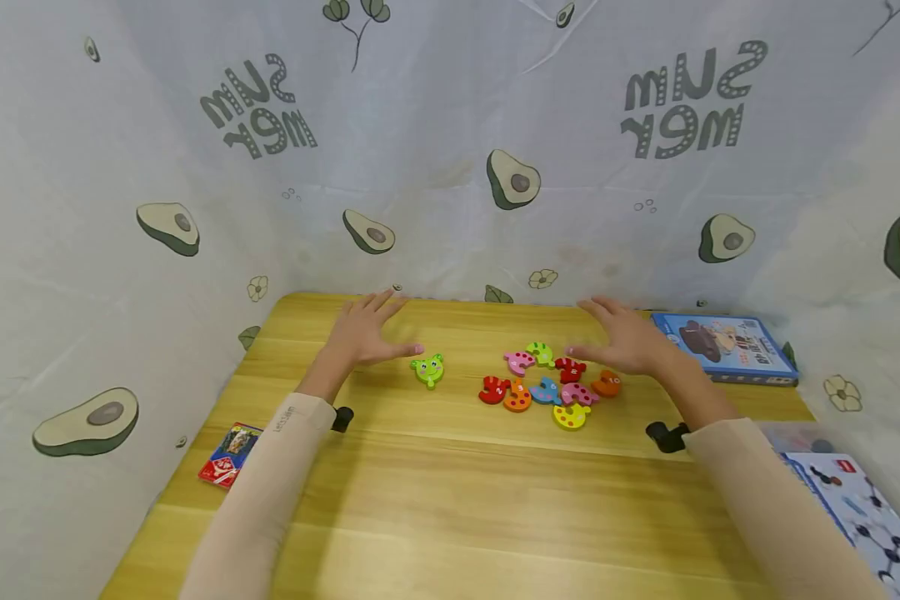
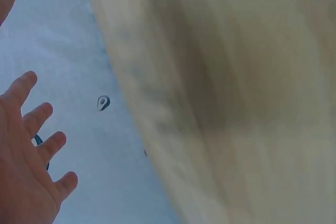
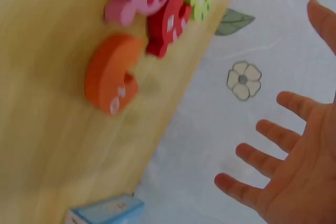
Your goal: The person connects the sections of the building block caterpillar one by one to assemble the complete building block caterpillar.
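Observation:
My left hand (image 1: 363, 332) hovers with spread fingers over the far left of the table, holding nothing. Just right of its thumb lies a green animal-head piece (image 1: 428, 370), its edge also in the left wrist view. My right hand (image 1: 621, 335) is likewise spread and holds nothing, above the right side of a loose group of colourful curved pieces. Nearest to it are a red piece (image 1: 570, 369) and an orange piece (image 3: 107, 74) with a number. Around these lie pink (image 1: 579, 394), blue (image 1: 546, 391), yellow (image 1: 571, 416) and green (image 1: 541, 353) pieces.
A blue box (image 1: 727, 346) lies at the back right corner. Nearer on the right is a white-and-blue box (image 1: 866, 517) with molecule pictures. A small red-and-blue pack (image 1: 231, 454) lies by the left forearm. A printed cloth (image 1: 450, 150) hangs behind the wooden table (image 1: 450, 508).

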A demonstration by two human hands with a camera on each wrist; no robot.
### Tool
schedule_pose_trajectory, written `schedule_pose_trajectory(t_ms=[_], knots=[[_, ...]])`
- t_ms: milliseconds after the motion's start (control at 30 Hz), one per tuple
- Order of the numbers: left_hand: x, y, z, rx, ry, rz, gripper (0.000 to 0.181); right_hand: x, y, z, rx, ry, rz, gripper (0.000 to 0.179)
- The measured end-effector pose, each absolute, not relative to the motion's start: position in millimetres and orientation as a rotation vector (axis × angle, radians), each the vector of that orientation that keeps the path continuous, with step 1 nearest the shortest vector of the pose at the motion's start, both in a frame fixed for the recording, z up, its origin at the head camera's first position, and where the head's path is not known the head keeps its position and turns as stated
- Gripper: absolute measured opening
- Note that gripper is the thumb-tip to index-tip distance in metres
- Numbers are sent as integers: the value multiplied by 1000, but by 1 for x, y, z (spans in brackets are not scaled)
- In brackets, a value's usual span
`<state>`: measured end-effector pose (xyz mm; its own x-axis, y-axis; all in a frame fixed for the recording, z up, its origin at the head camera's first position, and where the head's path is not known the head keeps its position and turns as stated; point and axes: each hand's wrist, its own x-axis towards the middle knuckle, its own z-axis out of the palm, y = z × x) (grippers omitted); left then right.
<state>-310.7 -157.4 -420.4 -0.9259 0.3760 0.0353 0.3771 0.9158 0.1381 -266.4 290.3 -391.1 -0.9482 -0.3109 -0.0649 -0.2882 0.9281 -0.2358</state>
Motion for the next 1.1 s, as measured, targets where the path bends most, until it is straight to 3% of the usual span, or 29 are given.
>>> schedule_pose_trajectory(t_ms=[467,633,1100], knots=[[-283,-132,-468,-750,-3066,-796,47,-249,241,-441,-569,2921,-698,76],[-278,-125,-478,-774,-3023,-993,38,-238,221,-452,-598,2908,-782,68],[-272,-119,-504,-520,-2836,-1323,25,-229,181,-475,-605,2925,-807,60]])
